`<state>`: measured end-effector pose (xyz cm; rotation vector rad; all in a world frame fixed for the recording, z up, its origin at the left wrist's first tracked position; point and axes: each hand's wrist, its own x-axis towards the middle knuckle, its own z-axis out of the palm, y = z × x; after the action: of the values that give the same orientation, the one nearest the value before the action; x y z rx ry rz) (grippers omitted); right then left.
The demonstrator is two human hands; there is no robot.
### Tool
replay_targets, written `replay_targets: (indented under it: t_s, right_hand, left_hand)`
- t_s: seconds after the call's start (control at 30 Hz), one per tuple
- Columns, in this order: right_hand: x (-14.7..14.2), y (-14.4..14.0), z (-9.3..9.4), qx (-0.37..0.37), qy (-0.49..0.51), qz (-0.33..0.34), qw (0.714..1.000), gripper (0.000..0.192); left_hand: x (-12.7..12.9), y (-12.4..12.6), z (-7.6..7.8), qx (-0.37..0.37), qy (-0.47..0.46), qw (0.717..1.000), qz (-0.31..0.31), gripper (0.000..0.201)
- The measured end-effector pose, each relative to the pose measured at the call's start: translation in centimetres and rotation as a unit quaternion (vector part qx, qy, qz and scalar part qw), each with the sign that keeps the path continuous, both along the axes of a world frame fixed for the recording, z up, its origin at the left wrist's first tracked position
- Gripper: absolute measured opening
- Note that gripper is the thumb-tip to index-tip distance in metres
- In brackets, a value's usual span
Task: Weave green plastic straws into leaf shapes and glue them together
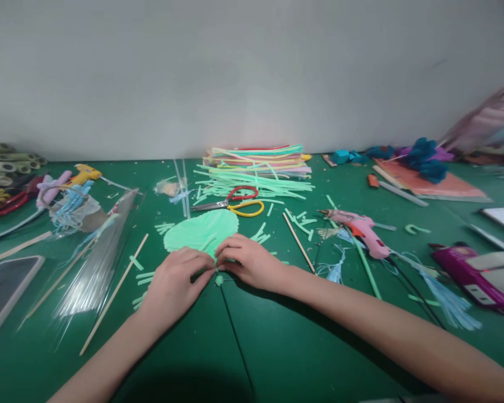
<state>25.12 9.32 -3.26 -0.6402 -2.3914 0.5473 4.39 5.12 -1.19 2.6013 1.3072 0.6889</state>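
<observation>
A light green, scallop-edged fan-shaped piece (199,228) lies on the table just beyond my hands. At its narrow near end, the fingertips of my left hand (178,277) and my right hand (246,258) meet in a pinch. Thin green material shows between them, partly hidden by the fingers. Just below the fingertips is a small green bead-like lump (219,280). Scissors (235,205) with one red and one yellow handle rest beyond the green piece, their blades partly spread.
Cut green pipe cleaners (256,182) lie in a pile by the wall. A pink glue gun (365,232) and a magenta device (474,274) sit at right. At left are clear sticks (96,257), a wooden stick (113,296), a yellow glue gun (84,174) and a phone (10,294).
</observation>
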Motion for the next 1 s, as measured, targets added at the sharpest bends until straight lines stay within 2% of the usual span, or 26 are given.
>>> replay_targets:
  t_s: [0.13, 0.3, 0.43, 0.53, 0.6, 0.67, 0.83, 1.0]
  right_hand:
    - [0.1, -0.1, 0.0, 0.021, -0.013, -0.002, 1.000, 0.009]
    - [1.0, -0.5, -0.1, 0.133, -0.049, -0.027, 0.990, 0.021]
    - [1.1, -1.7, -0.3, 0.293, -0.113, -0.076, 0.946, 0.026]
    - [0.3, -3.5, -0.4, 0.343, -0.180, -0.147, 0.910, 0.029]
    - [-0.2, -4.9, -0.5, 0.319, -0.221, -0.187, 0.903, 0.033]
    - [-0.5, -6.1, -0.7, 0.271, -0.246, -0.208, 0.907, 0.040]
    - [-0.2, -7.0, -0.4, 0.147, -0.254, -0.185, 0.938, 0.049]
    - [-0.2, -6.8, 0.1, 0.054, -0.219, -0.189, 0.956, 0.056]
  left_hand:
    - [-0.1, -0.1, -0.1, 0.020, 0.000, 1.000, -0.008, 0.012]
    - [-1.6, -0.8, -0.9, 0.082, 0.031, 0.995, -0.045, 0.024]
    - [-2.7, -1.5, -1.7, 0.121, 0.117, 0.985, -0.046, 0.042]
    - [-2.7, -1.9, -1.9, 0.121, 0.143, 0.981, -0.038, 0.047]
    - [-2.2, -2.4, -1.7, 0.117, 0.154, 0.980, -0.036, 0.049]
    - [-1.4, -2.9, -1.4, 0.123, 0.175, 0.977, -0.027, 0.047]
    - [0.0, -3.9, -0.8, 0.156, 0.200, 0.967, 0.006, 0.040]
    - [-0.2, -3.7, -0.6, 0.148, 0.203, 0.968, -0.004, 0.040]
